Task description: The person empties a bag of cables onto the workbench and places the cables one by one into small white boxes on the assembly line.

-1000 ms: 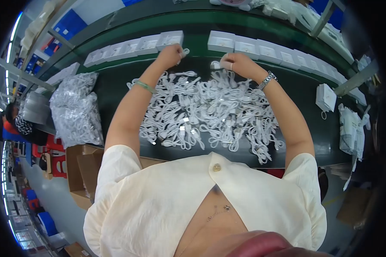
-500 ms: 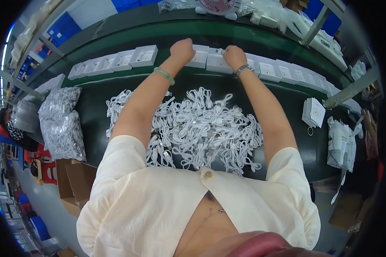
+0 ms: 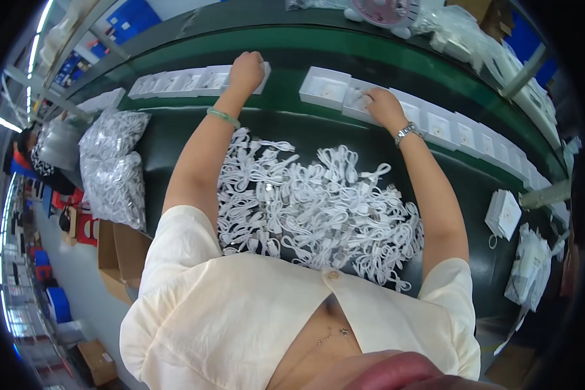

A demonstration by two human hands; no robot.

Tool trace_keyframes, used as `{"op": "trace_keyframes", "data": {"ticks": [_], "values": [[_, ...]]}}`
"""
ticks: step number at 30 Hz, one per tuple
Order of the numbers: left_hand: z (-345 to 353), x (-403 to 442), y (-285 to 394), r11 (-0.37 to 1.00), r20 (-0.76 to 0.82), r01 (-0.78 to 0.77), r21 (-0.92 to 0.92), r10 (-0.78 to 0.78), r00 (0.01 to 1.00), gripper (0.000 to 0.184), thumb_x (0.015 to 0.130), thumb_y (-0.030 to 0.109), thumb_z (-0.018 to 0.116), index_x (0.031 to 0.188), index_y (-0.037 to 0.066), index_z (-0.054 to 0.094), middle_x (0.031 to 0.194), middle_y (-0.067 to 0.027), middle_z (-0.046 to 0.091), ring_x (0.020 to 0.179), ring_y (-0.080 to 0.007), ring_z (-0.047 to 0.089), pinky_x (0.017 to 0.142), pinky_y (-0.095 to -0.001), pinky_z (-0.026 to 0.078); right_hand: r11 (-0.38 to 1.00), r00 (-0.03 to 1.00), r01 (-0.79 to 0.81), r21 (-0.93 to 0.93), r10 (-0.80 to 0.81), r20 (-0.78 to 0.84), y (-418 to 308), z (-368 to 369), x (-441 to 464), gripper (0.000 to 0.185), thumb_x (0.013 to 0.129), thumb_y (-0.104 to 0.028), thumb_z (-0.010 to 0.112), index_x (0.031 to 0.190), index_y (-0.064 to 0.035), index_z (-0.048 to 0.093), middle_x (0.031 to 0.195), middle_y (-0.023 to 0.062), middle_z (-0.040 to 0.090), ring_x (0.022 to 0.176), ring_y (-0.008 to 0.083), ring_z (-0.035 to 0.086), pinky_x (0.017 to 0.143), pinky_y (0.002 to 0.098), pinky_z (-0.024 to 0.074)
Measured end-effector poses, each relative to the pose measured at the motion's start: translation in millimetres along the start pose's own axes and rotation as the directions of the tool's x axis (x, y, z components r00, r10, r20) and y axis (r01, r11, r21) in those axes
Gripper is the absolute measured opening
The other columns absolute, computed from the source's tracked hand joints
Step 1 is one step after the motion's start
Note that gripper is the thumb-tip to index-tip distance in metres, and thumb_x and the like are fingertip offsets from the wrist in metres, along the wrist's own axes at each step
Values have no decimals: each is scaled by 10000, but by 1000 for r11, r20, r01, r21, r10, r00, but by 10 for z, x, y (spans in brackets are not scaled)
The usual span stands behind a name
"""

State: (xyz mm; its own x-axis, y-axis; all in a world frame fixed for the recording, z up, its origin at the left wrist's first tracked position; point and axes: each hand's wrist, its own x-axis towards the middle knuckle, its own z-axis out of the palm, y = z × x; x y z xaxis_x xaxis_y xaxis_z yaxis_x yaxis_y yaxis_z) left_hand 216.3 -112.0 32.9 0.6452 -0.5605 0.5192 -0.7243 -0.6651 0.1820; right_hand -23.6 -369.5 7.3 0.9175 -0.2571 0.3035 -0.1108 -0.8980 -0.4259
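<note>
My left hand (image 3: 247,71) is closed on a small open white box (image 3: 265,79) at the right end of the left row. The fingers curl over the box, and part of it is hidden behind them. My right hand (image 3: 385,108) reaches over another open white box (image 3: 354,107), second in the right row. Its fingers are pinched together inside the rim; what they hold is too small to make out. Beside it, the first box (image 3: 325,89) of that row lies open with a small pale item inside. Bundled white cables (image 3: 325,201) lie in a heap below both hands.
Clear bags packed with cables (image 3: 114,169) lie at the left. A stack of white cards or boxes (image 3: 503,214) and a white plastic bag (image 3: 530,266) sit at the right. A pink fan (image 3: 387,12) stands beyond the green belt (image 3: 286,52). Metal posts (image 3: 526,71) rise at the sides.
My left hand has moved left with a white box, which now adjoins the left row; a gap separates the rows. My right hand has lowered over its box. The view has shifted.
</note>
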Motion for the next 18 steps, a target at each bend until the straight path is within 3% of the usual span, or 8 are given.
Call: {"op": "trace_keyframes", "data": {"ticks": [2, 3, 6, 12, 14, 16, 18], "values": [[-22, -14, -359, 998, -7, 44, 46, -43, 999, 123, 781, 124, 575, 829, 35, 646, 861, -206, 623, 853, -380, 606, 763, -466, 492, 991, 984, 27, -134, -3, 177, 13, 144, 108, 273, 838, -152, 498, 1030, -43, 657, 1009, 219, 638, 942, 385, 590, 844, 431, 458], [-46, -34, -462, 995, 49, 77, 57, -80, 996, 125, 784, 114, 562, 829, 38, 650, 877, -210, 627, 866, -383, 604, 771, -464, 491, 997, 980, 37, -72, -22, 198, -18, 222, 139, 285, 842, -145, 491, 1052, -43, 653, 1028, 228, 634, 961, 392, 583, 871, 433, 446], [-62, -100, -672, 989, 165, 134, 62, -143, 976, 171, 780, 84, 538, 877, 67, 678, 952, -212, 635, 907, -376, 606, 795, -451, 490, 998, 984, 50, 42, -56, 167, -76, 328, 158, 293, 847, -152, 493, 1070, -44, 649, 1045, 228, 629, 974, 391, 577, 875, 432, 444], [82, -77, -944, 971, 316, -30, 238, -48, 947, 260, 782, 100, 554, 989, 151, 703, 1031, -188, 631, 953, -348, 611, 843, -418, 497, 993, 989, 117, 33, -120, 90, -421, 76, 14, 278, 863, -179, 507, 1045, -32, 658, 1009, 220, 633, 940, 380, 580, 858, 427, 445], [49, -58, -896, 922, 359, 33, 385, -183, 915, 242, 810, 123, 548, 995, 140, 703, 1056, -167, 636, 1007, -337, 598, 855, -422, 500, 980, 982, 155, 126, -166, 84, -519, -24, -85, 259, 863, -174, 523, 1022, -24, 661, 1006, 212, 632, 956, 365, 574, 872, 420, 438], [28, -46, -818, 899, 353, 42, 436, -214, 911, 235, 822, 134, 544, 995, 121, 701, 1071, -159, 636, 1025, -336, 591, 851, -422, 503, 979, 982, 142, 146, -158, 100, -604, -104, -204, 242, 863, -161, 536, 1022, -23, 656, 1006, 195, 634, 975, 350, 567, 886, 408, 434], [-6, -53, -726, 869, 342, 57, 492, -253, 905, 232, 834, 145, 540, 996, 102, 699, 1085, -151, 636, 1043, -334, 584, 847, -423, 506, 953, 956, 248, 174, -270, 116, -657, -152, -325, 228, 863, -139, 538, 1029, -26, 647, 1016, 176, 638, 976, 346, 570, 886, 398, 438]]}}
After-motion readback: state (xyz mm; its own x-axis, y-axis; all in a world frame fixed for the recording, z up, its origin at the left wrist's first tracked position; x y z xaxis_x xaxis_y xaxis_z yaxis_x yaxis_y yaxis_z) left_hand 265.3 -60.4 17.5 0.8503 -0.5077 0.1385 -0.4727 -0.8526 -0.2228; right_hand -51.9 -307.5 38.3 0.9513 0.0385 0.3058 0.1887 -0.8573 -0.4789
